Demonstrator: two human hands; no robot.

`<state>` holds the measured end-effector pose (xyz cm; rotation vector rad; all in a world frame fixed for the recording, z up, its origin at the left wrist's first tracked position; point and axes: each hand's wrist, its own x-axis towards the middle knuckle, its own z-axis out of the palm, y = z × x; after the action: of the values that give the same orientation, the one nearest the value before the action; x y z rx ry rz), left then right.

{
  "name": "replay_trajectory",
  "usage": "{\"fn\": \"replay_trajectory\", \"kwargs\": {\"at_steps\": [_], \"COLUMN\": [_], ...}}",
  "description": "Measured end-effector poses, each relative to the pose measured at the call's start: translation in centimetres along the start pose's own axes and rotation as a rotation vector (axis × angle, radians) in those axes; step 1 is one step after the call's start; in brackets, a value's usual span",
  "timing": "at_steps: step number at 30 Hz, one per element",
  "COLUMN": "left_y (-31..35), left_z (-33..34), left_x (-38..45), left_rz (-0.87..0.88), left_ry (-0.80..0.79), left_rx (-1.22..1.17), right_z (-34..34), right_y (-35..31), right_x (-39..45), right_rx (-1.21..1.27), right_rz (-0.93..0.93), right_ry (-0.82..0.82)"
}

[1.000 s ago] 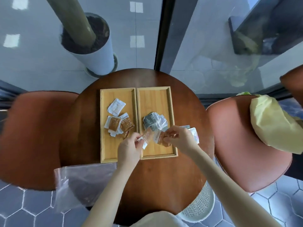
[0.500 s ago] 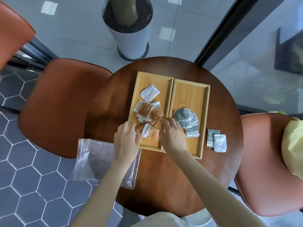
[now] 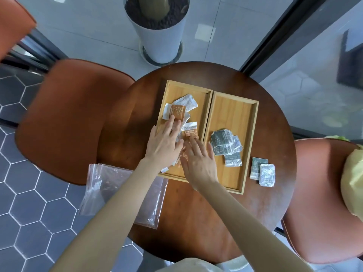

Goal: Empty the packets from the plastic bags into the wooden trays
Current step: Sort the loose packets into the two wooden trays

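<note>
Two wooden trays lie side by side on the round table. The left tray (image 3: 175,87) holds several orange and white packets (image 3: 178,112). The right tray (image 3: 234,112) holds a pile of dark green packets (image 3: 224,141). My left hand (image 3: 164,145) lies flat and open over the left tray, fingertips touching an orange packet. My right hand (image 3: 198,160) is spread flat beside it, fingertips on another orange packet (image 3: 191,131). Two green packets (image 3: 262,171) lie on the table right of the trays. An empty clear plastic bag (image 3: 110,191) hangs over the table's near left edge.
The brown round table (image 3: 196,222) is ringed by orange chairs (image 3: 64,118); the right chair (image 3: 314,203) carries a yellow cloth (image 3: 353,181). A white planter (image 3: 159,34) stands on the floor beyond the table.
Both hands have let go of the orange packets they carried, laid them in the left tray, and now press flat with fingers spread. The camera view has shifted left.
</note>
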<state>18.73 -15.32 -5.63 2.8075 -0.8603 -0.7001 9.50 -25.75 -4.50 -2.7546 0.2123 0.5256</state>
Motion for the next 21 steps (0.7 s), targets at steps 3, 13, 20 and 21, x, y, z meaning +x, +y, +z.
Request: {"fn": "replay_trajectory", "kwargs": {"at_steps": [3, 13, 20, 21], "left_y": [0.1, -0.1, -0.2, -0.3], "left_z": [-0.2, 1.2, -0.3, -0.5], "left_x": [-0.2, -2.3, -0.8, -0.6], "left_rz": [0.015, 0.011, 0.016, 0.021], "left_ry": [0.022, 0.041, 0.062, 0.085], "left_rx": [-0.024, -0.010, -0.039, -0.040], "right_z": [-0.8, -2.0, 0.5, 0.4], "right_y": [0.3, 1.1, -0.2, -0.3], "right_x": [1.0, 2.8, -0.2, -0.2], "right_rx": [0.000, 0.075, -0.034, -0.020], "right_rz": [0.024, 0.026, -0.059, -0.044], "right_ry": [0.018, 0.171, 0.048, 0.068]}}
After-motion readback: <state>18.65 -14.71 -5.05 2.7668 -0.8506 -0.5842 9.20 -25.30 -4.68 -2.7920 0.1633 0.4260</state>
